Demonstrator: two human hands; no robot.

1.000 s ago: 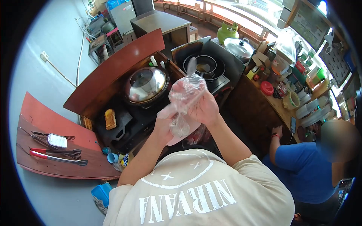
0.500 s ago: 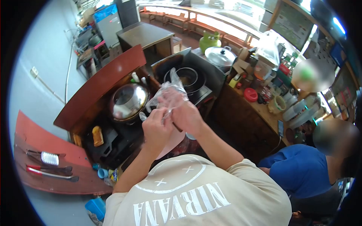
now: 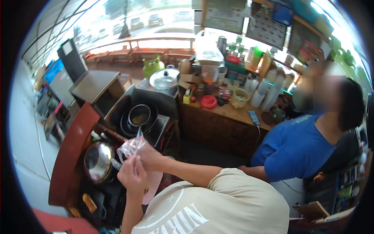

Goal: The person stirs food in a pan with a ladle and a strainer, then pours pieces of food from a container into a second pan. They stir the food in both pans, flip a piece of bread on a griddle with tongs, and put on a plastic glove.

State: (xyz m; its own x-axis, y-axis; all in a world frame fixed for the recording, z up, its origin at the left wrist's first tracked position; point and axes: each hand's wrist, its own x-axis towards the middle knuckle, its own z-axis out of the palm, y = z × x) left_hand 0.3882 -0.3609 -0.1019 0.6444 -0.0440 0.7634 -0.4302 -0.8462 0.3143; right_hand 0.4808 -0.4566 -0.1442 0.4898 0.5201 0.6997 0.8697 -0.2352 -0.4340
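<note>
Thin, clear, crumpled plastic, which looks like a disposable glove (image 3: 131, 146), covers the fingers of my right hand (image 3: 151, 156). The fingers seem stretched out inside it, though wrinkles blur them. My left hand (image 3: 132, 176) is closed, pinching the loose plastic near the right wrist. Beneath the hands is a pale pink surface (image 3: 154, 184), partly hidden by my forearms. Beyond them, a dark pan (image 3: 126, 124) sits on the stove (image 3: 160, 125), with a smaller round pan or ring on it. To the left stands a shiny domed lid (image 3: 97, 160).
A browned piece of bread (image 3: 89, 202) lies at lower left, by a curved red panel (image 3: 72, 156). A lidded pot (image 3: 165, 80) and green gas cylinder (image 3: 152, 67) stand behind the stove. Jars and a phone (image 3: 254, 117) crowd the wooden counter (image 3: 231, 113). A person in blue (image 3: 290, 150) is at right.
My view has swung to the right, showing more of the counter and the person in blue. Both hands stay together at the plastic, the left one still pinching it.
</note>
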